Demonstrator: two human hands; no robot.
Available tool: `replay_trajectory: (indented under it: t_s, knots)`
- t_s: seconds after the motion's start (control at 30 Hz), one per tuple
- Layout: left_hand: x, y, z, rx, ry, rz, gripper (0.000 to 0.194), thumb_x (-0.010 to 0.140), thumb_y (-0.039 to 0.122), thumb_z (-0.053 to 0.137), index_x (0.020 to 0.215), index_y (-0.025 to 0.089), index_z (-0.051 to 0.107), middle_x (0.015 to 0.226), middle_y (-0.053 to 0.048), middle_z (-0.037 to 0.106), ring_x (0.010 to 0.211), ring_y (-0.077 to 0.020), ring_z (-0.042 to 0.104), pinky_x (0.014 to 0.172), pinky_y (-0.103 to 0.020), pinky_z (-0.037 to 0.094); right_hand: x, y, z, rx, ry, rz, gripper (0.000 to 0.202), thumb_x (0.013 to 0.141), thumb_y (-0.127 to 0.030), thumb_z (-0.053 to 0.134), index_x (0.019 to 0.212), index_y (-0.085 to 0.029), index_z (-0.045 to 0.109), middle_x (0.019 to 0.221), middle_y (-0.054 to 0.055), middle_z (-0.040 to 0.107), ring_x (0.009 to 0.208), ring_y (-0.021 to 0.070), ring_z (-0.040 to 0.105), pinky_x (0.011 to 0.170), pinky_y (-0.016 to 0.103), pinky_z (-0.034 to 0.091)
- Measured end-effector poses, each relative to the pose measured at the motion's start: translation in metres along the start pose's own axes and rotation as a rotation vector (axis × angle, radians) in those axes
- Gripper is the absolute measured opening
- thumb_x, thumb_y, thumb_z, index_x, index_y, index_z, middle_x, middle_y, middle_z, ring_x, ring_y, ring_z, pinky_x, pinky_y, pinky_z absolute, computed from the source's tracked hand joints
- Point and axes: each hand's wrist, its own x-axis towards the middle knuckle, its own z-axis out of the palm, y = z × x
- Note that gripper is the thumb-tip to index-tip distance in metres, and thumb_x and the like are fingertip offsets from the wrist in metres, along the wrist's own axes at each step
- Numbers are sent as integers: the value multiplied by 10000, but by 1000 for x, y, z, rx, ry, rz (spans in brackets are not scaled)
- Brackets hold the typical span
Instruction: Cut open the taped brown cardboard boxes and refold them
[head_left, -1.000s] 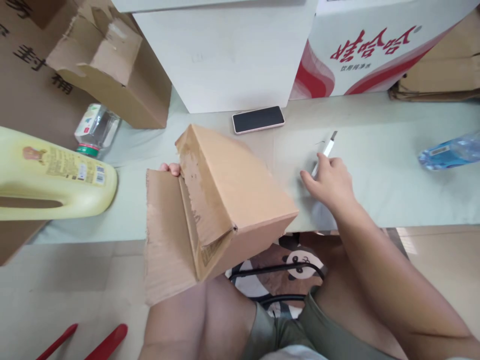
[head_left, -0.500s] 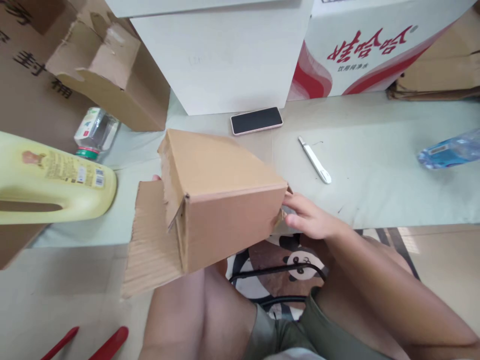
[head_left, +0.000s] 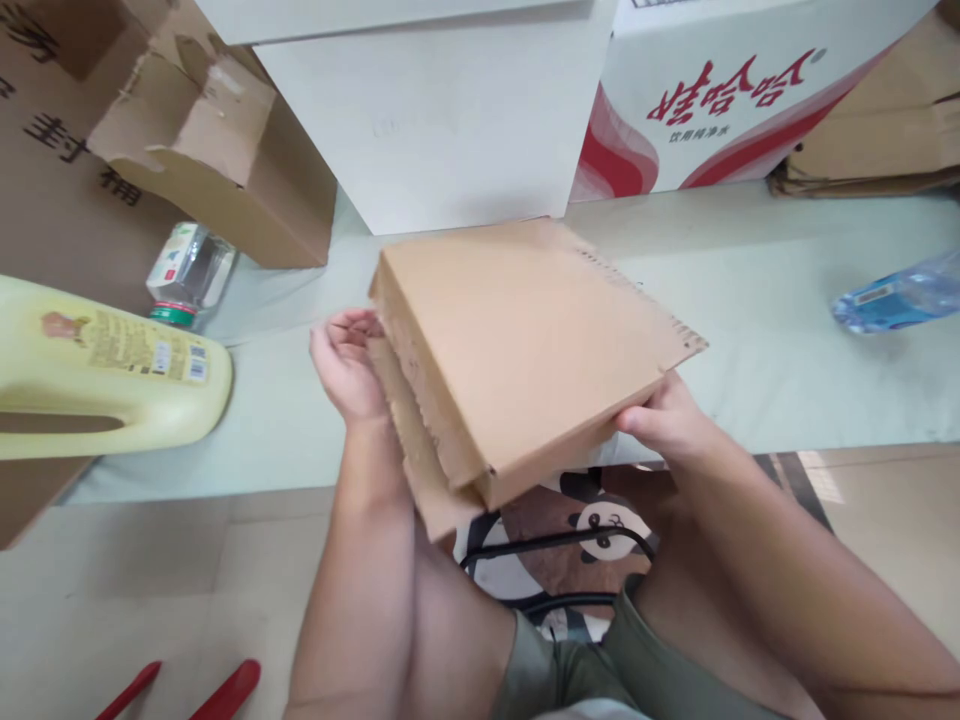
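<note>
A brown cardboard box point(head_left: 517, 340) with torn edges is tilted in front of me above the table's front edge. My right hand point(head_left: 664, 415) grips its near right corner, thumb on the near side and the fingers hidden beneath. At the left, my left hand point(head_left: 349, 365) is beside the torn flap point(head_left: 409, 430), palm up, with its fingers loosely bent and apart. That hand is open and holds nothing, though its side may touch the flap. The phone and the white utility knife seen earlier are hidden behind the box.
A yellow jug point(head_left: 112, 370) and a clear bottle with a green cap point(head_left: 187, 275) are on the left, by an open carton point(head_left: 277, 180). White boxes point(head_left: 442, 130) line the back. A blue-labelled bottle point(head_left: 892, 295) lies at the right, before folded cardboard point(head_left: 877, 150).
The box has turned and flattened out, swinging its broad face up and its far end to the right. My left hand has come into view from behind it; my right hand has shifted rightward.
</note>
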Motion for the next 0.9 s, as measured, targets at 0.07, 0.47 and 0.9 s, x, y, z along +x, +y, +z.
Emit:
replay_trajectory:
  t_s: [0.07,0.47,0.9]
  knots:
    - [1,2,-1,-4,123,33,327,1001,405,380,833,219,591,913,-27,665,872,-137,651,820,-261,500,3,2,1,-108,70,-12,739,629,-689,864,1166,-211,691,1233,153,743,1225,380,680,1073,550,558]
    - [-35,-21,15,273,-496,-500,459,764,644,680,871,200,632,829,-65,703,857,-240,692,684,-308,491,11,7,10,-316,166,-11,779,716,-708,787,1281,-186,666,1280,178,725,1244,377,673,1080,559,551]
    - [-33,-8,22,8,-301,-302,270,681,288,775,893,219,624,929,-26,709,908,-197,699,788,-296,552,17,6,6,-489,336,22,590,681,-668,809,986,-178,685,871,104,727,796,277,689,709,430,590]
